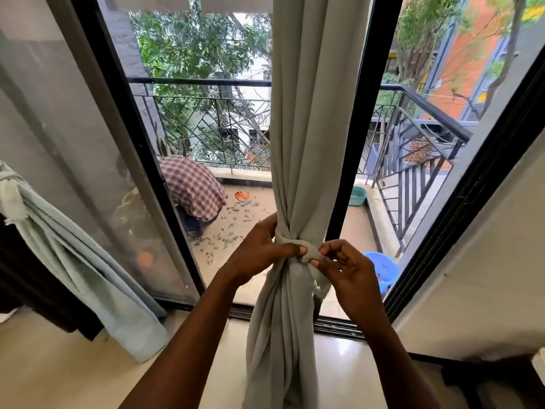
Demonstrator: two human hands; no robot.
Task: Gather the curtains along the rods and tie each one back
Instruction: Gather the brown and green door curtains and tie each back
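Frame centre: we've got the grey curtain [298, 113] bunched into a thick rope. Our left hand [259, 252] wraps the bunch, thumb pressing the tie strip [312, 252]; our right hand [345, 267] pinches the strip's end just beside it. Fabric looks soft, light, matte, w/ deep floppy folds, prob slides if we go slack, so we'd grip at the cinched waist, not the loose tail below. Lower left, a paler curtain [73, 246] hangs already tied by the glass door [88, 143].

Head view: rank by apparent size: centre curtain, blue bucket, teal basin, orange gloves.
1. centre curtain
2. blue bucket, partly hidden
3. teal basin; it sits farther off, so its order against the bucket is unsure
4. orange gloves
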